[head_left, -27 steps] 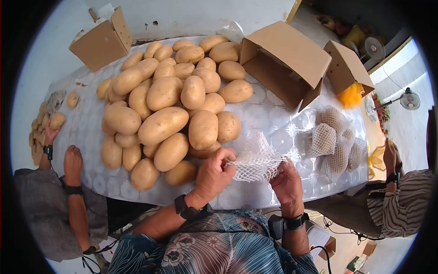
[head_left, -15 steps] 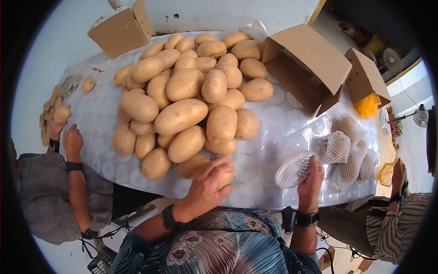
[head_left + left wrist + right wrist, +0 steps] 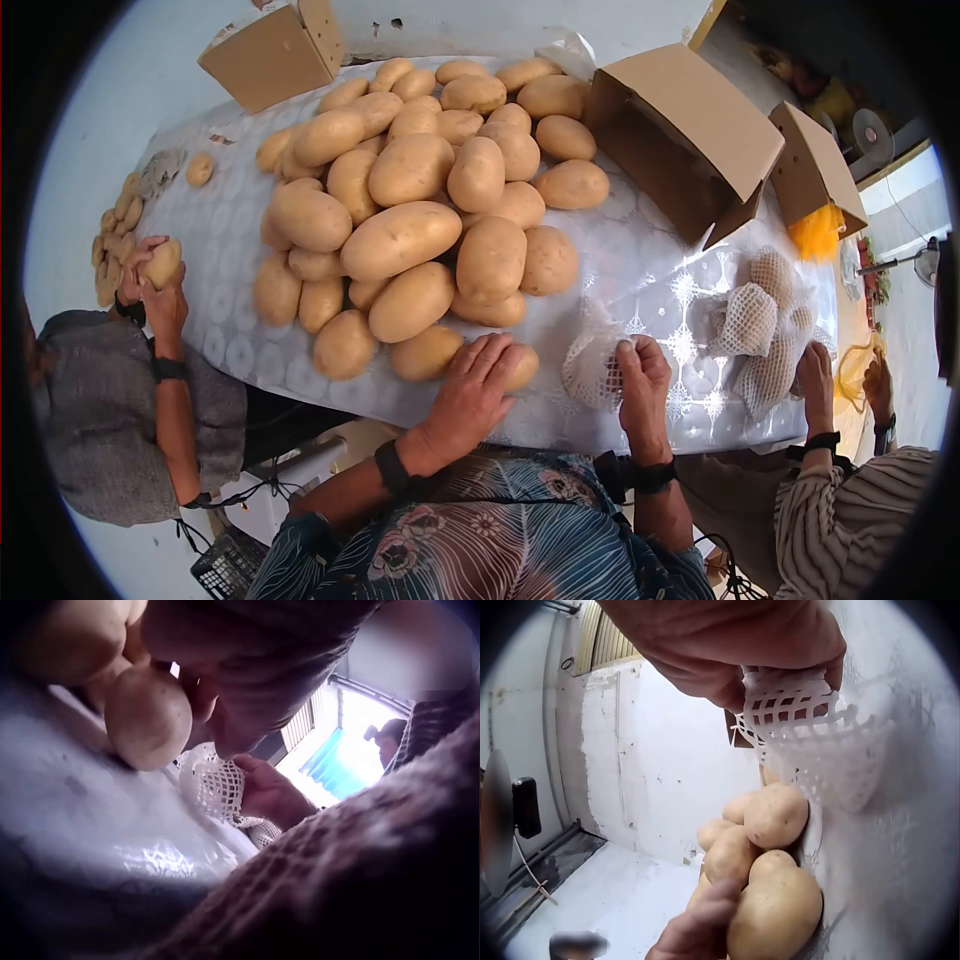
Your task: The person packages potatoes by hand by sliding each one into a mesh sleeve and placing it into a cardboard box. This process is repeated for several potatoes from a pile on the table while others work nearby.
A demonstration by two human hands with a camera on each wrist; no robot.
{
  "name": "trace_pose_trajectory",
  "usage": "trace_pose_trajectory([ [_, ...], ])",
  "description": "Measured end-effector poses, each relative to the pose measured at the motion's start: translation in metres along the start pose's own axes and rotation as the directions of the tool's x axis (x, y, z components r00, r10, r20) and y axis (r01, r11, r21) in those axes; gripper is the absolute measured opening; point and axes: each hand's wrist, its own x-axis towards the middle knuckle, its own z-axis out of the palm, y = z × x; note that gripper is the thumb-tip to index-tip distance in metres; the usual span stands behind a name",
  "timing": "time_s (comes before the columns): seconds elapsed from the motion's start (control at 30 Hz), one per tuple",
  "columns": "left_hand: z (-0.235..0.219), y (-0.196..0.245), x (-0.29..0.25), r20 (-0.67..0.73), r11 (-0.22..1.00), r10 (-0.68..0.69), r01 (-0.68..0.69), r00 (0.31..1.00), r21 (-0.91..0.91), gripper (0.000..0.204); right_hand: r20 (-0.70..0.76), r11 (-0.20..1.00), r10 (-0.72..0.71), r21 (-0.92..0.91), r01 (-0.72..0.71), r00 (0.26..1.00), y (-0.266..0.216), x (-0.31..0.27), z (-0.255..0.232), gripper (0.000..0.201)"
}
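At the front edge of the potato pile (image 3: 415, 170), my left hand (image 3: 465, 405) grips a potato (image 3: 522, 370), its fingers over the top. That potato (image 3: 148, 716) shows beside the fingers in the left wrist view. My right hand (image 3: 645, 385) pinches the edge of a white foam net sleeve (image 3: 590, 368) between thumb and fingers, just right of the pile. In the right wrist view the sleeve (image 3: 802, 724) hangs from the fingers, its mesh spread and no potato visible inside.
Several net-covered potatoes (image 3: 765, 330) lie to the right, with another person's hand (image 3: 817, 380) beside them. An open cardboard box (image 3: 690, 110) lies behind; a smaller box (image 3: 815, 165) holds orange netting. At left, another person holds a potato (image 3: 160, 264).
My left hand went from the sleeve to a potato at the pile's edge. My right hand kept the sleeve, swinging right and then back left. The person at right reached toward the netted potatoes.
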Motion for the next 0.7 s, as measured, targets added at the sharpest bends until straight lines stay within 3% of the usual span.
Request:
trace_pose_trajectory([
  [0.1,-0.001,0.003,0.008,0.104,0.990,0.026,-0.040,0.994,0.134,0.068,0.021,0.999,0.005,-0.033,-0.004,1.000,0.003,-0.001,0.008,0.020],
  [0.2,0.004,-0.002,0.017,0.104,0.993,0.066,-0.076,0.992,0.094,0.075,0.020,0.996,0.003,-0.093,-0.001,1.000,0.000,0.000,0.012,0.022],
  [0.23,-0.002,0.002,0.020,0.185,0.991,-0.028,0.051,0.982,-0.120,0.079,0.021,0.995,0.004,-0.100,-0.002,1.000,-0.002,-0.001,0.012,0.025],
  [0.3,-0.017,0.011,0.023,0.401,0.810,-0.150,0.345,0.904,-0.474,0.088,0.048,0.997,-0.006,-0.078,0.010,0.999,-0.006,-0.001,0.015,0.024],
  [0.4,-0.002,0.018,0.026,0.336,0.663,-0.058,0.288,0.940,-0.691,0.099,0.128,0.999,0.005,-0.051,0.001,0.992,-0.010,-0.010,0.019,0.023],
  [0.43,0.001,0.017,0.031,0.367,0.666,-0.074,0.320,0.927,-0.674,0.107,0.159,0.999,0.006,-0.045,0.001,0.987,-0.011,-0.012,0.019,0.023],
  [0.57,0.024,0.008,0.036,0.283,0.700,-0.039,0.228,0.958,-0.677,0.108,0.189,0.974,-0.043,-0.210,0.083,0.981,-0.005,-0.011,0.013,0.022],
  [0.7,0.028,0.005,0.041,0.317,0.719,-0.030,0.241,0.948,-0.652,0.108,0.291,0.872,-0.220,-0.369,0.322,0.931,-0.010,-0.011,0.012,0.015],
])
